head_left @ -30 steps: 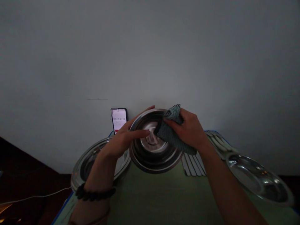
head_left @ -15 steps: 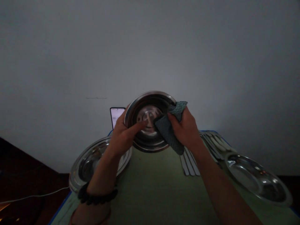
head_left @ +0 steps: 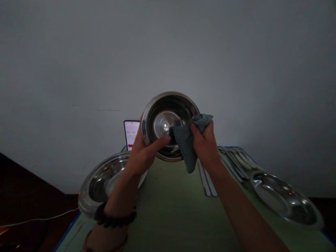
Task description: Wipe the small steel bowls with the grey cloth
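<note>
A shiny steel bowl (head_left: 168,120) is held up above the table, its open side tilted towards me. My left hand (head_left: 145,150) grips its left side, with the thumb reaching inside over the rim and the other fingers hidden behind. At the right rim, my right hand (head_left: 206,140) is closed on a grey-green cloth (head_left: 186,140). The cloth lies against the bowl's rim and inner wall, and one corner hangs below. Whether the right fingers also grip the bowl through the cloth is hidden.
Left on the green table (head_left: 173,210) stands a wide steel basin (head_left: 91,182). A phone (head_left: 130,134) with a timer leans upright against the wall. Several pieces of cutlery (head_left: 236,161) lie to the right, beside an oval steel dish (head_left: 287,201). Table knives (head_left: 207,183) lie below my right wrist.
Both hands have lifted the bowl slightly and moved it a little right, turning its inside more into view. The cloth has shifted along the right rim, its corner now hanging straighter down.
</note>
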A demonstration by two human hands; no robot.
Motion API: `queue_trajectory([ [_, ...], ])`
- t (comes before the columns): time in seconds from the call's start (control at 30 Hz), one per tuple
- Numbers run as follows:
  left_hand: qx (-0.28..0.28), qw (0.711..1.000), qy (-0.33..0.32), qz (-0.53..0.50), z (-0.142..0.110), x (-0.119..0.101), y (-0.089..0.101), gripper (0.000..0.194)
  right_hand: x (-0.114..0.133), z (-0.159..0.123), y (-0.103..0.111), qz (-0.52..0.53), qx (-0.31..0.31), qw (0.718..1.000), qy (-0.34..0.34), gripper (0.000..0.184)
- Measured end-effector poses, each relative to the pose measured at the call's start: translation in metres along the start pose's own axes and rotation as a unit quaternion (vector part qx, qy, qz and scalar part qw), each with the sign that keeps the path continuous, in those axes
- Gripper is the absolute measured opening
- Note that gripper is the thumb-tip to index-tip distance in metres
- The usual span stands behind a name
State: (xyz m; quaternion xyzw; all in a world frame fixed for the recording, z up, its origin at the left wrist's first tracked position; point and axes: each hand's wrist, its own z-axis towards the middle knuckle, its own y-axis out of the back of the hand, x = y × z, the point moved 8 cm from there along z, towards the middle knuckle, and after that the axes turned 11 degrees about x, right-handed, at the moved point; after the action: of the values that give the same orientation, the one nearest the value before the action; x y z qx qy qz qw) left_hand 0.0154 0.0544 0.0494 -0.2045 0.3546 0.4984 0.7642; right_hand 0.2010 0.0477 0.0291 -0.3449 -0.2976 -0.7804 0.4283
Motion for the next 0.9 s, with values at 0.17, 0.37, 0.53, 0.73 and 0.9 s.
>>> queue_trajectory([
  [0.17, 0.061, 0.998, -0.015, 0.004, 0.001, -0.007, -0.003, 0.089, 0.018, 0.005, 0.007, -0.072, 0.059, 0.994, 0.061, 0.011],
  [0.37, 0.229, 0.96, 0.147, -0.058, -0.01, 0.008, -0.006, 0.08, 0.042, -0.001, -0.006, -0.154, 0.236, 0.947, 0.155, 0.01],
  [0.53, 0.14, 0.981, 0.111, -0.074, -0.004, 0.009, 0.0, 0.069, 0.032, 0.005, 0.002, -0.119, 0.125, 0.978, 0.117, 0.011],
  [0.73, 0.021, 0.996, -0.064, 0.057, 0.0, -0.012, -0.014, 0.09, -0.003, 0.002, -0.001, -0.02, 0.002, 1.0, 0.007, 0.014],
  [0.9, 0.022, 0.998, -0.048, 0.046, 0.0, -0.011, -0.012, 0.074, 0.004, 0.004, -0.001, -0.071, 0.046, 0.996, 0.03, 0.017],
])
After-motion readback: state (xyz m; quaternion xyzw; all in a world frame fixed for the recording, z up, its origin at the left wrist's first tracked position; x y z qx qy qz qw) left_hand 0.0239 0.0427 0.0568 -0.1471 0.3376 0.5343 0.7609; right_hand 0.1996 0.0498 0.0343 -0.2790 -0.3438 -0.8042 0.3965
